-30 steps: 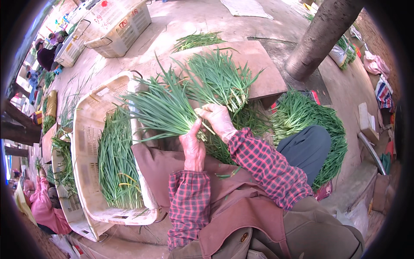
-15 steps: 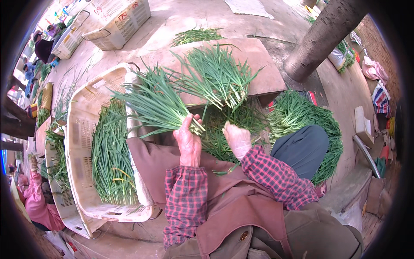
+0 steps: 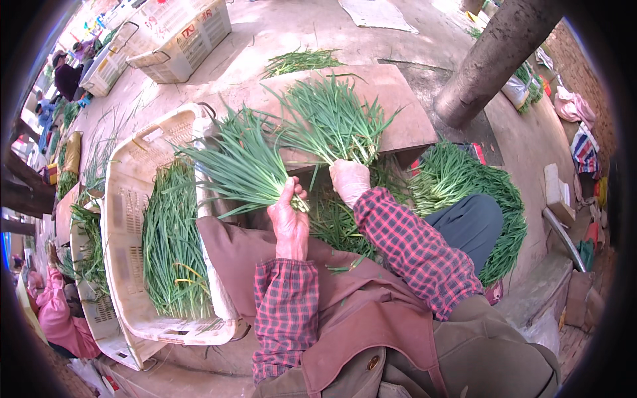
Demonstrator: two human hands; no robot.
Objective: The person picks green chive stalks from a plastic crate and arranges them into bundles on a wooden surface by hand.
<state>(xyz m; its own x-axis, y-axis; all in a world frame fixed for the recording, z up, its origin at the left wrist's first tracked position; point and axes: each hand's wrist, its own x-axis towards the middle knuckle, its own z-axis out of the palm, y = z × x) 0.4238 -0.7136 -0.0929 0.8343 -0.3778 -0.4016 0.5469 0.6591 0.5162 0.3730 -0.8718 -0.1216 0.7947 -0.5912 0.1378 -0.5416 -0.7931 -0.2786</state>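
Observation:
A fanned bunch of garlic chives (image 3: 245, 162), white stem ends toward me, is gripped in my left hand (image 3: 290, 222), with the thumb over the stalks. My right hand (image 3: 350, 180) is at the stem ends of a second heap of chives (image 3: 335, 123), which lies on a low board (image 3: 405, 99). Its fingers are curled in at the stalks and partly hidden. Loose chives (image 3: 332, 222) lie below the board, between my hands and my lap. To my right, a large pile of chives (image 3: 458, 182) rests beside my knee.
At my left stands a white plastic crate (image 3: 123, 272) with chives (image 3: 174, 245) laid inside. More crates (image 3: 189, 50) stand at the far left. A tree trunk (image 3: 491, 66) rises beyond the board at right. A person in a pink sleeve (image 3: 56, 312) is at the far left.
My right hand has moved up and slightly left, from above the loose chives to the stem ends on the board. My left hand keeps its bunch nearly in place.

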